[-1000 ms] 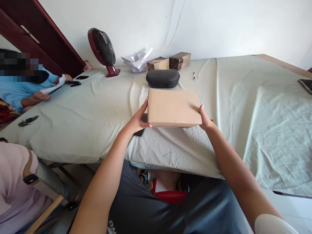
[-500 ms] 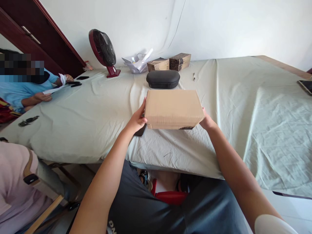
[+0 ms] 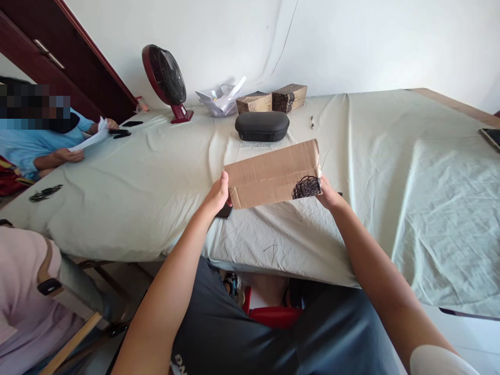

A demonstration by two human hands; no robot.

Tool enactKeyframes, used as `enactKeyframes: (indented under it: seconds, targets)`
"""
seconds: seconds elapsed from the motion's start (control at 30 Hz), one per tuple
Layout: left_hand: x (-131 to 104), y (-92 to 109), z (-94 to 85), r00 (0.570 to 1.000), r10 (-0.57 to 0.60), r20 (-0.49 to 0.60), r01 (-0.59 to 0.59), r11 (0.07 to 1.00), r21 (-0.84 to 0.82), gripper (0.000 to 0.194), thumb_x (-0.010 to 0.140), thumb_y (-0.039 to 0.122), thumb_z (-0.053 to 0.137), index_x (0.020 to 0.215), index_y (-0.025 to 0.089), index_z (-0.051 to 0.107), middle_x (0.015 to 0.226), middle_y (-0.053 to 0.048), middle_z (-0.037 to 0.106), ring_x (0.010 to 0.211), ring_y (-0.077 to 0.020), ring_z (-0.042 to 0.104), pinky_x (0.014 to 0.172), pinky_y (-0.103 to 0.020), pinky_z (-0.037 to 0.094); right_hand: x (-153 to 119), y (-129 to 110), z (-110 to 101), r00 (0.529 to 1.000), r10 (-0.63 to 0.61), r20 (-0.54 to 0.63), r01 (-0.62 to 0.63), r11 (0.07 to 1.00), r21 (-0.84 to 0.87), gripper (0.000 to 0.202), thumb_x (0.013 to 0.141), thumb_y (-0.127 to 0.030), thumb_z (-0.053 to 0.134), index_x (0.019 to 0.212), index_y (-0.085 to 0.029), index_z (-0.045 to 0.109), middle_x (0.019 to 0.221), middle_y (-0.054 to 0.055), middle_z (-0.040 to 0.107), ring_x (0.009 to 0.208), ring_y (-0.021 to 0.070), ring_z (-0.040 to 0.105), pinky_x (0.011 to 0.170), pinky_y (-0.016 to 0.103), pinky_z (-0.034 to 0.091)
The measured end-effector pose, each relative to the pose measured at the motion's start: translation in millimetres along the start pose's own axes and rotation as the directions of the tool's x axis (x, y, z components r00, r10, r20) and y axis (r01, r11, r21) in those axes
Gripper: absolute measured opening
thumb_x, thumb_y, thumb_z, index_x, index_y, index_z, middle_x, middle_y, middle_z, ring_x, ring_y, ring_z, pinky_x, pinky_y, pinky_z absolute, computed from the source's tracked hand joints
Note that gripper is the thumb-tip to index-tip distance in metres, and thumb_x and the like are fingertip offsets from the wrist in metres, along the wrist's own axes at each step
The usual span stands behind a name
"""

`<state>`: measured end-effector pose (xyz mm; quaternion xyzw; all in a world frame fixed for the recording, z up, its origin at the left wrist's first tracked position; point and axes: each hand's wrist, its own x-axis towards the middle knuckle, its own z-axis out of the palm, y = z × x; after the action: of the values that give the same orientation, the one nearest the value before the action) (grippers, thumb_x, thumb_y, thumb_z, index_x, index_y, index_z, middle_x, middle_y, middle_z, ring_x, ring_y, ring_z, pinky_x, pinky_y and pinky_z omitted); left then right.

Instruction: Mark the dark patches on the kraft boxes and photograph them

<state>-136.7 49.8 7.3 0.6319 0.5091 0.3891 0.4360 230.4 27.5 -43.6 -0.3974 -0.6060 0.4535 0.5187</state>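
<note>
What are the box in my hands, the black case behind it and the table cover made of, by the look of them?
Held box: matte brown cardboard, judging by its creased fold line and worn edges.
Black case: matte and smooth with rounded edges; perhaps fabric or synthetic leather over a stiff shell.
Table cover: pale, dull woven cloth, judging by its soft folds and wrinkles; fibre unclear.
</note>
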Motion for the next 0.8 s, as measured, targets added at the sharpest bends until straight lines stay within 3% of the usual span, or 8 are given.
enactKeyframes:
  seconds: [0.07, 0.17, 0.33, 0.5, 0.6, 0.7, 0.77, 0.8]
  targets:
    - [-2.0, 2.1, 3.8, 0.998, -0.036, 0.05, 0.039, 0.998, -0.058, 0.109, 0.084, 0.1, 0.018, 0.148, 0.022, 0.06, 0.103, -0.015, 0.082, 0.099, -0.0369, 0.078, 0.073, -0.045, 0.061, -1.6, -3.6, 1.9, 1.0, 0.016, -0.025, -0.014, 0.997, 0.074, 0.086, 0.09, -0.075, 0.06, 0.165, -0.045, 0.033, 0.168, 0.004, 0.051, 0.138, 0.0345, 0.064, 0.109, 0.061, 0.057]
    - [-4.7, 8.1, 11.1, 0.988, -0.086, 0.13, 0.109, 0.978, -0.18, 0.105, 0.086, 0.098, 0.021, 0.153, 0.025, 0.053, 0.121, -0.014, 0.08, 0.116, -0.0384, 0.075, 0.086, -0.047, 0.063, -4.0, -10.9, 7.1, 1.0, 0.004, -0.002, -0.003, 0.98, 0.2, 0.098, 0.078, -0.095, 0.05, 0.16, -0.04, 0.045, 0.154, 0.009, 0.064, 0.116, 0.0371, 0.074, 0.093, 0.061, 0.063]
    - [-9.5, 23.2, 23.1, 0.963, -0.137, 0.233, 0.207, 0.928, -0.311, 0.095, 0.091, 0.092, 0.021, 0.154, 0.027, 0.05, 0.114, -0.011, 0.081, 0.111, -0.0351, 0.077, 0.083, -0.047, 0.066, -6.6, -18.7, 15.1, 0.998, -0.053, 0.036, 0.043, 0.97, 0.24, 0.121, 0.056, -0.114, 0.04, 0.143, -0.033, 0.061, 0.141, 0.015, 0.071, 0.134, 0.0453, 0.064, 0.098, 0.068, 0.059]
    - [-11.2, 26.5, 29.1, 0.921, -0.188, 0.342, 0.293, 0.912, -0.289, 0.096, 0.092, 0.091, 0.022, 0.153, 0.023, 0.052, 0.108, -0.013, 0.081, 0.106, -0.0357, 0.079, 0.073, -0.045, 0.067, -7.6, -12.3, 10.5, 0.999, -0.032, 0.003, 0.03, 0.97, 0.241, 0.09, 0.052, -0.097, 0.075, 0.119, -0.037, 0.073, 0.132, 0.007, 0.077, 0.141, 0.0413, 0.062, 0.11, 0.063, 0.057]
    - [-11.0, 21.2, 32.4, 0.916, -0.229, 0.33, 0.313, 0.921, -0.231, 0.103, 0.09, 0.094, 0.021, 0.158, 0.022, 0.047, 0.124, -0.017, 0.078, 0.119, -0.0398, 0.075, 0.079, -0.049, 0.067, -8.0, -7.9, 6.9, 0.999, -0.033, -0.007, 0.033, 0.964, 0.265, 0.071, 0.055, -0.082, 0.085, 0.109, -0.037, 0.074, 0.122, 0.005, 0.081, 0.137, 0.0405, 0.065, 0.11, 0.065, 0.057]
    - [-9.8, 15.1, 33.9, 0.969, -0.119, 0.217, 0.152, 0.978, -0.14, 0.107, 0.088, 0.096, 0.029, 0.167, 0.025, 0.033, 0.159, -0.019, 0.058, 0.149, -0.043, 0.054, 0.106, -0.056, 0.059, -7.5, -7.1, 7.6, 0.993, -0.056, -0.103, 0.083, 0.956, 0.28, 0.067, 0.057, -0.077, 0.087, 0.11, -0.039, 0.074, 0.122, 0.003, 0.081, 0.137, 0.0408, 0.065, 0.111, 0.066, 0.056]
    - [-8.3, 12.2, 32.5, 0.987, 0.096, 0.129, -0.091, 0.995, -0.038, 0.117, 0.082, 0.1, 0.038, 0.171, 0.027, 0.02, 0.177, -0.017, 0.032, 0.164, -0.0429, 0.031, 0.127, -0.059, 0.039, -6.6, -8.4, 9.6, 0.981, -0.066, -0.182, 0.12, 0.946, 0.301, 0.065, 0.061, -0.079, 0.083, 0.112, -0.04, 0.074, 0.124, 0.002, 0.081, 0.14, 0.0407, 0.064, 0.114, 0.065, 0.055]
    - [-7.5, 11.5, 31.3, 0.969, 0.218, 0.114, -0.221, 0.975, 0.016, 0.124, 0.077, 0.102, 0.043, 0.172, 0.027, 0.016, 0.181, -0.017, 0.021, 0.167, -0.0432, 0.021, 0.133, -0.059, 0.027, -6.0, -9.5, 10.4, 0.975, -0.076, -0.21, 0.139, 0.942, 0.306, 0.065, 0.065, -0.081, 0.079, 0.114, -0.04, 0.074, 0.126, 0.002, 0.08, 0.142, 0.0405, 0.062, 0.115, 0.065, 0.054]
